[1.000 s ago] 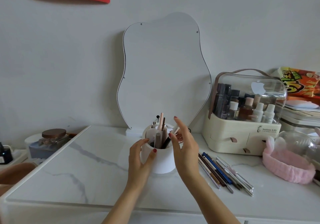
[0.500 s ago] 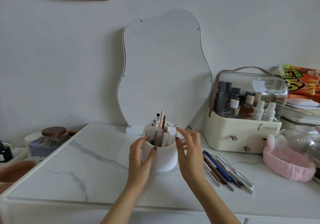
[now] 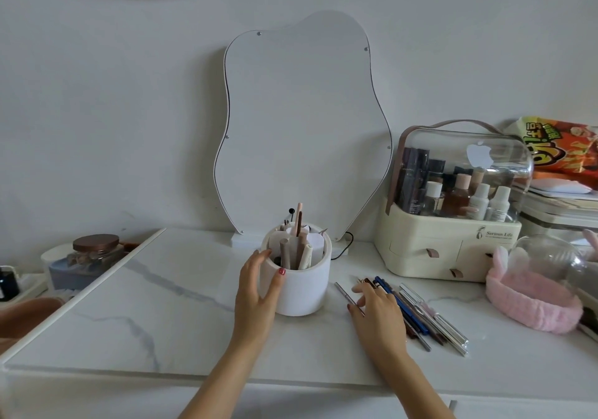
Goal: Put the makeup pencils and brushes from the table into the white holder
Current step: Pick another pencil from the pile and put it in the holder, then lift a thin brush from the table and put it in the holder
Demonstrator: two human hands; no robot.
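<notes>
- White holder (image 3: 299, 284) stands upright near the middle of the table (image 3: 155, 292), toward its back edge, in front of the mirror (image 3: 301, 127). Several pencils and brushes already stand in it.
- Left hand (image 3: 259, 286): fingers and thumb curled round the holder's left wall, gripping it; judged a steadying hold.
- Right hand (image 3: 377, 308): fingers extended, lying over the near end of the loose pencils and brushes (image 3: 417, 313). Nothing lifted; cannot tell whether any fingertip has pinched one.
- The loose group lies flat just right of the holder, toward the table's right half.
- Long axes roughly parallel, running from back-left to front-right.
- Key relation: right hand is on the group, left hand well apart from it across the holder. Judgement: right hand picks, then carries left and up to the holder's mouth, tipping the piece upright.
</notes>
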